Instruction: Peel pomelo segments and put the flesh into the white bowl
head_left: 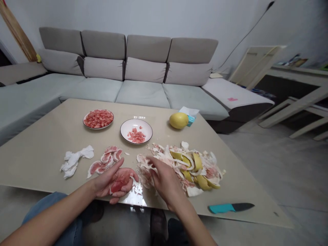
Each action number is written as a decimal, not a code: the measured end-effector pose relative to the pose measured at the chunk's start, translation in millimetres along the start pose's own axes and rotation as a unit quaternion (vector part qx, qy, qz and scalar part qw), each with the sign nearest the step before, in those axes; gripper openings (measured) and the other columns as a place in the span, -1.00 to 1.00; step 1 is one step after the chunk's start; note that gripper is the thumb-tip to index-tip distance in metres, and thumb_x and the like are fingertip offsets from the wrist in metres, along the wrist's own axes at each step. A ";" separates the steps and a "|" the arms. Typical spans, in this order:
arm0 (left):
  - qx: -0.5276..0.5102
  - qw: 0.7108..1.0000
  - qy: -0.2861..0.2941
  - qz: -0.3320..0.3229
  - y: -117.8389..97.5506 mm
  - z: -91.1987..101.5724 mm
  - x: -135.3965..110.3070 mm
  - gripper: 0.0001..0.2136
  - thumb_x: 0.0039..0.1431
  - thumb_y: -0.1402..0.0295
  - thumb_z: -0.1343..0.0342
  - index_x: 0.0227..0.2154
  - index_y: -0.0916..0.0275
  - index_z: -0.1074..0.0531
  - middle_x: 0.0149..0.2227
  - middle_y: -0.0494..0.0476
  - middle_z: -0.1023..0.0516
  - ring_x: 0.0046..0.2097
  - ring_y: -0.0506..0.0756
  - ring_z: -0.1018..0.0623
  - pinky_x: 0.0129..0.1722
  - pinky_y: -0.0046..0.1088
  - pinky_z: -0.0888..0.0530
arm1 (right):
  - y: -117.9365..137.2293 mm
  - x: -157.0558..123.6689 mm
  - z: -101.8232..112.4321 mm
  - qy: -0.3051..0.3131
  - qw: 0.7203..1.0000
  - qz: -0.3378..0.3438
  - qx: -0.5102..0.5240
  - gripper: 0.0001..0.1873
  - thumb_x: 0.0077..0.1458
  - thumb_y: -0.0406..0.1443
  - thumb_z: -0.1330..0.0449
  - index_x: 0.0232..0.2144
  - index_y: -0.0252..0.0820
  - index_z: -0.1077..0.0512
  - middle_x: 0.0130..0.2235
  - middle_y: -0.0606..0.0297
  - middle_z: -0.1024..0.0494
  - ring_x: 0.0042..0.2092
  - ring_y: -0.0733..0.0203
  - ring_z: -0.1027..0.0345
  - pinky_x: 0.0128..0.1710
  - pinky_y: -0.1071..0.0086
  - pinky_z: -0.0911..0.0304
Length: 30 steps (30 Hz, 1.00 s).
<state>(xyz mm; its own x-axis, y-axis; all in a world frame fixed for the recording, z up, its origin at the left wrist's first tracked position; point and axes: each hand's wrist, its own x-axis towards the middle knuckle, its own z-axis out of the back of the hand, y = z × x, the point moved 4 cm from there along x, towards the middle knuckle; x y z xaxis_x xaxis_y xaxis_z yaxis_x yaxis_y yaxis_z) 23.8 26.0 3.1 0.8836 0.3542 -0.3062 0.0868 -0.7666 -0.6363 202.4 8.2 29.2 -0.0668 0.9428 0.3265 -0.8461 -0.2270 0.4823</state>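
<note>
My left hand (pixel 112 186) is turned palm up, with its fingers curled round a peeled red pomelo segment (pixel 118 182). My right hand (pixel 166 181) is over the near left side of a heap of pomelo peel and membrane (pixel 197 164), its thumb and forefinger apart and the other fingers mostly hidden. Just beyond my left hand lie several pomelo segments (pixel 106 160) with white skin on them. A white plate (pixel 123 128) with a dark rim holds a few bits of red pulp (pixel 136 136). Farther left, another plate (pixel 98 128) is heaped with pulp pieces (pixel 98 118).
A teal-handled knife (pixel 230 207) lies near the table's front right edge. A whole yellow pomelo (pixel 178 120) sits at the back beside a tissue pack (pixel 191 119). Crumpled white tissue (pixel 73 163) lies at left. A grey sofa (pixel 143 92) stands behind the table (pixel 51 136).
</note>
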 end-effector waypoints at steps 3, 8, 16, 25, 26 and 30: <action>0.004 1.000 -0.009 -0.012 -3.6 4.4 -0.9 -0.37 0.20 -0.14 0.35 -0.11 0.27 -0.39 -0.56 0.01 -0.31 -0.72 -0.10 -0.19 -0.84 -0.61 -0.25 | -21.6 4.5 -1.0 0.040 0.995 -0.067 -0.069 -0.73 0.11 -0.36 -0.10 -0.15 -0.15 -0.49 -0.32 0.18 -0.60 -0.28 0.11 -0.46 -0.33 0.37 -0.23; 0.007 1.000 -0.023 -0.015 -6.7 10.6 -2.8 -0.39 0.20 -0.13 0.34 -0.19 0.28 -0.40 -0.55 0.01 -0.31 -0.71 -0.09 -0.20 -0.82 -0.60 -0.28 | -43.6 5.3 6.5 -0.003 0.987 -0.083 -0.136 -0.77 0.10 -0.37 -0.12 -0.21 -0.16 -0.52 -0.30 0.11 -0.59 -0.22 0.01 -0.45 -0.24 0.26 -0.27; 0.013 0.999 -0.023 0.018 2.1 7.2 0.3 -0.43 0.17 -0.15 0.25 -0.27 0.28 -0.38 -0.59 -0.01 -0.32 -0.73 -0.10 -0.18 -0.84 -0.64 -0.16 | 15.3 -3.6 -5.4 0.017 0.971 0.062 0.230 -0.81 0.13 -0.31 -0.20 -0.17 -0.11 -0.48 -0.16 0.20 -0.54 -0.14 0.15 -0.42 -0.14 0.31 -0.34; 0.009 0.999 -0.015 0.047 7.5 10.5 1.6 -0.39 0.10 -0.25 0.32 -0.41 0.24 -0.31 -0.60 -0.02 -0.33 -0.74 -0.10 -0.14 -0.85 -0.63 -0.13 | 38.7 -1.2 -22.3 0.037 0.956 0.107 0.272 -0.81 0.10 -0.34 -0.25 -0.19 -0.08 -0.52 -0.23 0.24 -0.58 -0.15 0.16 -0.42 -0.12 0.30 -0.30; 0.011 0.999 -0.014 0.048 7.1 10.3 1.0 -0.38 0.09 -0.25 0.32 -0.43 0.24 -0.30 -0.60 -0.01 -0.33 -0.74 -0.11 -0.14 -0.85 -0.63 -0.11 | 37.9 -0.4 -20.8 0.038 0.955 0.105 0.275 -0.83 0.11 -0.35 -0.23 -0.21 -0.08 -0.53 -0.25 0.25 -0.59 -0.17 0.17 -0.43 -0.13 0.31 -0.30; 0.017 0.999 -0.008 0.045 3.4 10.1 -1.2 -0.41 0.13 -0.22 0.31 -0.46 0.25 -0.30 -0.61 -0.01 -0.31 -0.74 -0.12 -0.10 -0.85 -0.66 -0.05 | 33.3 3.5 -13.0 0.040 0.957 0.070 0.278 -0.84 0.17 -0.35 -0.14 -0.33 -0.12 -0.54 -0.35 0.28 -0.59 -0.27 0.21 -0.44 -0.22 0.36 -0.31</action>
<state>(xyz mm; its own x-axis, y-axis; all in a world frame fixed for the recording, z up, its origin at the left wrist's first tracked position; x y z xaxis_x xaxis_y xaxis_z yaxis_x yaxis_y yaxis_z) 18.4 28.3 -5.9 0.8798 0.2928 -0.3746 -0.0094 -0.7770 -0.6295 167.1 7.1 35.8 -0.2176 0.9046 0.3665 -0.4160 -0.4256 0.8036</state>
